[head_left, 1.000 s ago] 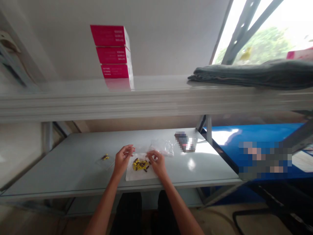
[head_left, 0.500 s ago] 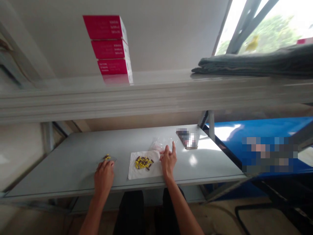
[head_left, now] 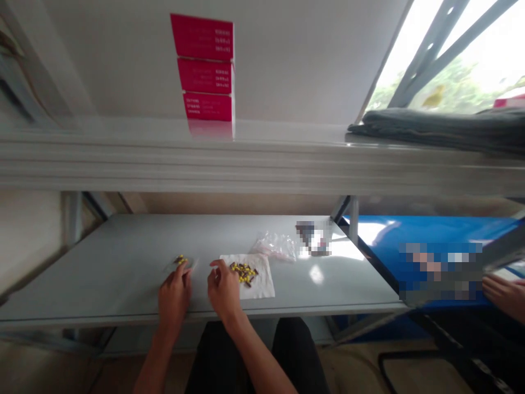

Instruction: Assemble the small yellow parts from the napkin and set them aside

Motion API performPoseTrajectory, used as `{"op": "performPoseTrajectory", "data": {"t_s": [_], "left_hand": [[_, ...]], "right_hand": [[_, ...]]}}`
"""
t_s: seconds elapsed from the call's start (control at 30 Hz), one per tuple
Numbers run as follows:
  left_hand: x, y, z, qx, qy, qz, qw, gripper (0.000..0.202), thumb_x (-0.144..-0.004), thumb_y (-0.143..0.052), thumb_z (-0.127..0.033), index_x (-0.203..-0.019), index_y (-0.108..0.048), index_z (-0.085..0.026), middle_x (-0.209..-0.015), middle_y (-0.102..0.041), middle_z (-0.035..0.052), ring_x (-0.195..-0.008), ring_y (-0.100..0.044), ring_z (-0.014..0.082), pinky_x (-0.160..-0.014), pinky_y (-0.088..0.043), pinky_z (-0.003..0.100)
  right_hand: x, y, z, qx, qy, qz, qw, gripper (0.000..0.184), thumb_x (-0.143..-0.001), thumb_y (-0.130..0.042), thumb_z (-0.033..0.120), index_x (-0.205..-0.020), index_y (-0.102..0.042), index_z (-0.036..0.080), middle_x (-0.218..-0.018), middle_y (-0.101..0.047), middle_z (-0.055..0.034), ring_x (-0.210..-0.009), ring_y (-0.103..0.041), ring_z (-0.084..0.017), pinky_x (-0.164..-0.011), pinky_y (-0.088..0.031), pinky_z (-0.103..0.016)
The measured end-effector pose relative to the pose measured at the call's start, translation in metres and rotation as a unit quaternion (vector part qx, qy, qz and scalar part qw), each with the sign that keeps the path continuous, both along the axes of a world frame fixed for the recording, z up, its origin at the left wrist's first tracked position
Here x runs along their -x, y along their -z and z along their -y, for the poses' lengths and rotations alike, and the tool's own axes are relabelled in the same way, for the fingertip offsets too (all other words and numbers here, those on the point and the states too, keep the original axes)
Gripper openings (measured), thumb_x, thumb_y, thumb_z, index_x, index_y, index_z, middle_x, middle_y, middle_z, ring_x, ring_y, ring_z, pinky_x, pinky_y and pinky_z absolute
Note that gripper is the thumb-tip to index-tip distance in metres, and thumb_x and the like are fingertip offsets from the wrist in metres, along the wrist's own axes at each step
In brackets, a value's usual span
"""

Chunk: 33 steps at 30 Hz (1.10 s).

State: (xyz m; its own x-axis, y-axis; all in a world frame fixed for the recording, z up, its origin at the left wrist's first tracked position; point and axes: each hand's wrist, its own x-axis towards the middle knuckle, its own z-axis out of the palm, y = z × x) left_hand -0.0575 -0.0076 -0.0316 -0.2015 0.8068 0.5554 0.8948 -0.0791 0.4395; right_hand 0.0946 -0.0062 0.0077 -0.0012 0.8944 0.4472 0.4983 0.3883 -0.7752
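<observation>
A loose cluster of yellow and dark brown capsules (head_left: pixel 244 272), about thirty and too small for an exact count, is spread on one sheet of white paper (head_left: pixel 262 287). The sheet lies near the front edge of a grey tabletop (head_left: pixel 102 268). A second, smaller group of about five yellow capsules (head_left: pixel 179 260) is placed to the left, on a small piece of clear plastic (head_left: pixel 192 265).

Two hands are seen at the tabletop's front edge. The left hand (head_left: pixel 174 298) is held at the clear plastic, just below the small group, with its fingers (head_left: pixel 181 276) slightly curled; whether anything is gripped cannot be told. The right hand (head_left: pixel 223 290) is placed between the two groups, just beside the paper's left edge. Its fingers (head_left: pixel 214 264) are half curled and slightly parted, with no capsule visible between them, though a held capsule cannot be ruled out.

Behind the paper lies one crumpled clear plastic bag (head_left: pixel 274 246), and beyond it one pixelated object (head_left: pixel 314 238) that cannot be identified. Above, a white shelf (head_left: pixel 164 158) crosses the view, carrying three stacked magenta boxes (head_left: pixel 204 75) and one folded grey cloth (head_left: pixel 435 127). To the right are a blue surface (head_left: pixel 426 230), a pixelated patch (head_left: pixel 441 271) and one hand of another person (head_left: pixel 506 295).
</observation>
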Motion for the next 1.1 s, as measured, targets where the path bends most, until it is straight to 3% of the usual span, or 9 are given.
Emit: {"op": "performPoseTrajectory", "data": {"t_s": [0.13, 0.23, 0.33, 0.43, 0.67, 0.8, 1.0, 1.1], "left_hand": [[0.002, -0.005, 0.005, 0.001, 0.018, 0.120, 0.993, 0.025, -0.090, -0.054, -0.038, -0.105, -0.063, -0.021, -0.101, -0.078, 0.0122, -0.086, -0.075, 0.0282, -0.077, -0.057, 0.039], [0.005, -0.010, 0.009, 0.003, 0.029, 0.261, 0.965, 0.035, -0.083, -0.066, -0.046, -0.105, -0.061, -0.020, -0.094, -0.078, 0.0104, -0.083, -0.076, 0.0263, -0.077, -0.060, 0.038], [0.008, -0.015, 0.009, 0.016, 0.068, 0.327, 0.943, 0.036, -0.078, -0.071, -0.049, -0.095, -0.063, -0.019, -0.092, -0.076, 0.0094, -0.080, -0.075, 0.0237, -0.076, -0.061, 0.036], [0.009, -0.018, 0.007, 0.041, 0.103, 0.330, 0.937, 0.035, -0.075, -0.074, -0.051, -0.084, -0.063, -0.019, -0.088, -0.074, 0.0073, -0.078, -0.074, 0.0221, -0.074, -0.061, 0.033], [0.006, -0.014, 0.008, 0.067, 0.109, 0.339, 0.932, 0.035, -0.074, -0.075, -0.047, -0.084, -0.052, -0.022, -0.078, -0.073, 0.0030, -0.073, -0.073, 0.0208, -0.068, -0.060, 0.030], [0.003, -0.011, 0.012, 0.062, 0.080, 0.337, 0.936, 0.033, -0.075, -0.072, -0.044, -0.079, -0.047, -0.023, -0.075, -0.072, 0.0012, -0.068, -0.072, 0.0188, -0.065, -0.058, 0.028], [0.002, -0.006, 0.013, -0.018, -0.039, 0.273, 0.961, 0.025, -0.078, -0.067, -0.036, -0.072, -0.048, -0.022, -0.071, -0.067, -0.0014, -0.067, -0.068, 0.0162, -0.064, -0.053, 0.024], [0.000, -0.008, 0.014, -0.035, 0.001, 0.259, 0.965, 0.020, -0.080, -0.066, -0.036, -0.074, -0.054, -0.021, -0.076, -0.069, 0.0002, -0.071, -0.068, 0.0170, -0.069, -0.054, 0.026]], "right_hand": [[0.028, 0.004, -0.004, 0.047, 0.002, -0.022, 0.999, 0.018, -0.087, -0.051, 0.013, -0.089, -0.068, 0.019, -0.063, -0.067, -0.0017, -0.059, -0.064, -0.017, -0.057, -0.040, -0.024], [0.034, 0.009, -0.005, 0.070, -0.015, -0.052, 0.996, 0.017, -0.092, -0.055, 0.024, -0.080, -0.066, 0.019, -0.060, -0.068, -0.0024, -0.054, -0.064, -0.017, -0.053, -0.039, -0.023], [0.034, 0.015, -0.004, 0.076, -0.045, -0.079, 0.993, 0.015, -0.092, -0.059, 0.027, -0.081, -0.065, 0.019, -0.060, -0.069, -0.0016, -0.052, -0.064, -0.016, -0.051, -0.039, -0.021], [0.031, 0.020, -0.004, 0.072, -0.066, -0.090, 0.991, 0.017, -0.095, -0.055, 0.024, -0.082, -0.065, 0.020, -0.061, -0.068, -0.0006, -0.051, -0.063, -0.014, -0.049, -0.036, -0.020], [0.032, 0.030, -0.007, 0.051, -0.035, -0.012, 0.998, 0.025, -0.091, -0.051, 0.010, -0.070, -0.059, 0.020, -0.061, -0.065, -0.0022, -0.054, -0.060, -0.015, -0.052, -0.031, -0.023], [0.035, 0.030, -0.007, 0.051, -0.031, 0.031, 0.998, 0.021, -0.087, -0.054, 0.008, -0.071, -0.060, 0.019, -0.062, -0.067, -0.0043, -0.054, -0.061, -0.016, -0.052, -0.030, -0.024], [0.035, 0.026, -0.002, 0.081, 0.001, 0.020, 0.996, 0.018, -0.079, -0.056, 0.007, -0.065, -0.057, 0.020, -0.059, -0.066, -0.0029, -0.052, -0.061, -0.016, -0.053, -0.034, -0.024], [0.034, 0.023, -0.001, 0.084, 0.001, -0.021, 0.996, 0.007, -0.081, -0.057, 0.014, -0.082, -0.061, 0.019, -0.060, -0.065, -0.0005, -0.055, -0.061, -0.017, -0.055, -0.039, -0.023]]}}
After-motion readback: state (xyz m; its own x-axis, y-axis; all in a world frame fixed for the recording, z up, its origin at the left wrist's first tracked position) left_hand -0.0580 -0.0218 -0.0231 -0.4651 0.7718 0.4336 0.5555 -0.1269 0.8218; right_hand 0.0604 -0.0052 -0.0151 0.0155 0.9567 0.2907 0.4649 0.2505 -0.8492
